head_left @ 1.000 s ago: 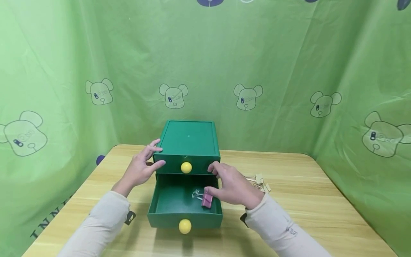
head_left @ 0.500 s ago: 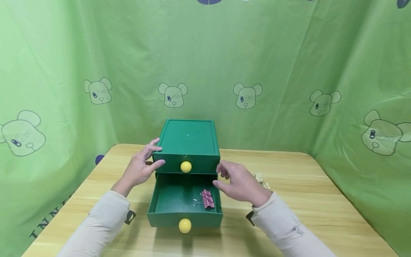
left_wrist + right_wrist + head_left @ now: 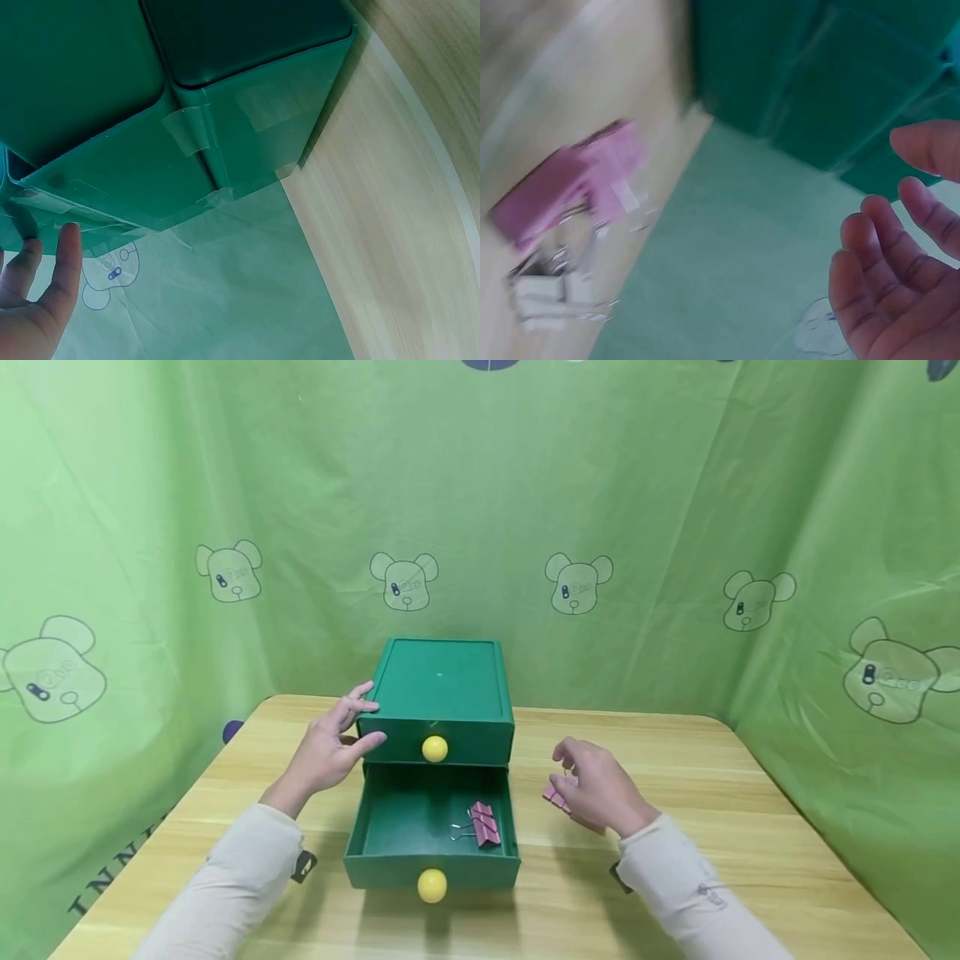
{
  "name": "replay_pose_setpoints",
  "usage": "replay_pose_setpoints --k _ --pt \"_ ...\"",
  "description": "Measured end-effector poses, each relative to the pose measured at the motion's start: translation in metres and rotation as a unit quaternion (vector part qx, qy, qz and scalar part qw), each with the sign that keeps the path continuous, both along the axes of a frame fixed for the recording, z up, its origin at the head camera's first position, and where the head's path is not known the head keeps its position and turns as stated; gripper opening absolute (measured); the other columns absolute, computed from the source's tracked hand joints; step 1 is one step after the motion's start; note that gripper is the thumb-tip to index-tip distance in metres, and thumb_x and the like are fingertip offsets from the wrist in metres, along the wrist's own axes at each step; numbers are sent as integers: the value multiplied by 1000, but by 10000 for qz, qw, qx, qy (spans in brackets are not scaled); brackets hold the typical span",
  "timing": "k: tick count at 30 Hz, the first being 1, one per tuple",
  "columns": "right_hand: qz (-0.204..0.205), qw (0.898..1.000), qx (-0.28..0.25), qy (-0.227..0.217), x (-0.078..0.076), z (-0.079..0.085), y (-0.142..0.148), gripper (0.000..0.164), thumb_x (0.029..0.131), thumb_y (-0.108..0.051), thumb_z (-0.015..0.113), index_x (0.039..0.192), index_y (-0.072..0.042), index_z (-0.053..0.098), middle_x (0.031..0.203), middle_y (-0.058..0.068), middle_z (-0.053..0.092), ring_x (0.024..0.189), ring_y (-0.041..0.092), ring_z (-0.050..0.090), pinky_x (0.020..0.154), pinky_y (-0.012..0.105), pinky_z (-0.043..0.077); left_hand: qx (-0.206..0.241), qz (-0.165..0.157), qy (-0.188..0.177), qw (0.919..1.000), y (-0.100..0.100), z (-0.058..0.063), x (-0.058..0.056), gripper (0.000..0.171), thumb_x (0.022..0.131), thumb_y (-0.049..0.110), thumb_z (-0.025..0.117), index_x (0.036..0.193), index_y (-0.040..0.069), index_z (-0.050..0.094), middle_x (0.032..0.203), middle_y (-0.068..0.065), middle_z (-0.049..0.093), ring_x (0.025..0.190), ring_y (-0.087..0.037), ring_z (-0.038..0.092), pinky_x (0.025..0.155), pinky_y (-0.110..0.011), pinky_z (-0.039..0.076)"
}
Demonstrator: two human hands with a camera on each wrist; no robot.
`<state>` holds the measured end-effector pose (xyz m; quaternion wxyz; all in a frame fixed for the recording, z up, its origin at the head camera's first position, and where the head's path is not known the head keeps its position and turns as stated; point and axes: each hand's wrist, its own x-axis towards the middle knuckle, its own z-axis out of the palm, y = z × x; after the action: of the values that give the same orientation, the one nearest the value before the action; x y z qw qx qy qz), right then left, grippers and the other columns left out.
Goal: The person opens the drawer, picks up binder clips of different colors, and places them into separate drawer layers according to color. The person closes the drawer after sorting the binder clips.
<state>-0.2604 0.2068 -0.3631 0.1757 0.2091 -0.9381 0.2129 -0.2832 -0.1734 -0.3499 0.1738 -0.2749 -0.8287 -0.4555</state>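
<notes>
A green two-drawer cabinet (image 3: pixel 442 681) stands on the wooden table, its upper drawer closed. Pulled forward, the lower drawer (image 3: pixel 431 875) has a pink binder clip (image 3: pixel 484 824) lying near its right side. My left hand (image 3: pixel 326 752) rests against the cabinet's upper left front corner, fingers extended. To the right of the cabinet, my right hand (image 3: pixel 606 789) hovers over the table with relaxed fingers and holds nothing. Pink binder clips (image 3: pixel 557 799) lie partly hidden beneath it. In the right wrist view, the pink clips (image 3: pixel 570 184) lie beside a white binder clip (image 3: pixel 551 296).
Yellow round knobs (image 3: pixel 432 886) stick out from both drawer fronts. Behind and at both sides of the table (image 3: pixel 720 827) hangs a green curtain (image 3: pixel 480 485) with bear-head prints. Tape strips (image 3: pixel 187 129) cross the cabinet's side.
My right hand has drawn back from the lower drawer and moved right over the table clips. The pink clip now lies let go in the drawer. My left hand stays in place.
</notes>
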Motion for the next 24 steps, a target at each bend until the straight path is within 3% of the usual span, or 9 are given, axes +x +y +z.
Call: replay_pose_setpoints --k 4,13,24 --pt "-167 9992 255 -248 -6 -16 16 16 82 -7 69 96 -2 62 88 12 64 81 27 62 71 42 55 1 -1 -6 10000 0 0 0 35 94 12 66 125 6 51 155 -13 32 132 -45 38 88 -55 50" --pt "-438 9922 555 -1031 -10 -48 41 26 79 -12 77 98 0 64 86 9 64 70 17 56 64 36 52 -40 31 -14 10000 0 0 0 35 94 14 65 126 7 51 155 -12 31 133 -45 38 89 -57 49" --pt "-471 9865 801 -1349 -13 -74 51 15 80 -10 77 82 -7 63 70 -1 57 62 14 52 57 32 49 -147 66 28 9999 -1 -1 0 36 94 14 66 126 7 50 155 -12 30 132 -46 38 88 -53 50"
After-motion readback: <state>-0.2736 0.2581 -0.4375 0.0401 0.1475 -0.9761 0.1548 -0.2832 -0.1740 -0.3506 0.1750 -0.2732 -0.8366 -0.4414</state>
